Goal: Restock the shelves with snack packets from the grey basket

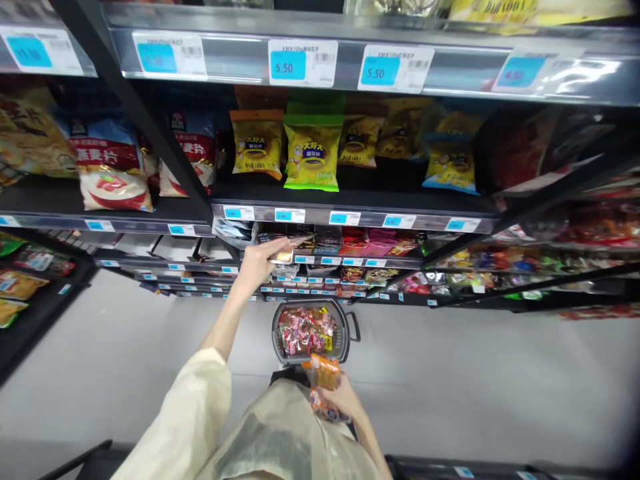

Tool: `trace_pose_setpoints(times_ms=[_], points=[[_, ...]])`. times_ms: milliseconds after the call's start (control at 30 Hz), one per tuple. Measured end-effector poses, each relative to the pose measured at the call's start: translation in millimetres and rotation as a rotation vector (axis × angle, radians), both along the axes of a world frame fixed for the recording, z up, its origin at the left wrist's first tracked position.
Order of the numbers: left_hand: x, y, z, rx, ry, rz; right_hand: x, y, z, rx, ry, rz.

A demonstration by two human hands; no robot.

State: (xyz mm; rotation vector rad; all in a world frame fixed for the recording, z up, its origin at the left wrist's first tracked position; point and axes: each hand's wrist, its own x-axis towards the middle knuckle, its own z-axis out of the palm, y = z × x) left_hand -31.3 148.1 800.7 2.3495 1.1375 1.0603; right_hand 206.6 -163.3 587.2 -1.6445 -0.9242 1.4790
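My left hand (263, 261) reaches forward to a low shelf, its fingers stretched out at the edge of dark packets (327, 238). A small pale and gold patch shows just under those fingers; I cannot make out what it is. Close to my body, my right hand (345, 398) is closed around an orange-topped snack bag (324, 373) with a clear window and brown contents. That bag is near the front rim of a grey shopping basket (347, 333) on the floor. Several red and clear snack packs (303, 330) lie inside the basket.
Above my left hand, a shelf holds a green-edged yellow bag (313, 153), an orange-edged yellow bag (257, 143) and red-and-blue oatmeal bags (113, 163). A price rail (345, 60) crosses the top. More shelves with candy packs (530, 260) stand right. Grey floor (450, 373) surrounds the basket.
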Motion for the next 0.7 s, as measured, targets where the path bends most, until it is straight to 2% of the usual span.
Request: trace_pose_setpoints(times_ms=[100, 200, 400, 567, 700], points=[[2.9, 36.5, 18.5, -0.066, 0.126, -0.012, 7.0, -2.3, -0.5, -0.020, 0.045, 0.038], [6.9, 54.4, 28.7, -0.114, 0.243, -0.036, 17.8, -8.6, -4.7, -0.001, 0.029, -0.072], [12.6, 72.3, 38.5, -0.139, 0.420, 0.008, 24.1, -23.1, -10.6, 0.003, -0.033, -0.305], [19.5, 77.8, 37.7, -0.119, 0.514, 0.012, 23.3, -26.1, -11.5, -0.004, -0.026, -0.302], [23.6, 73.3, 39.1, -0.109, 0.485, -0.016, 25.4, -28.6, -15.6, 0.010, -0.033, -0.322]])
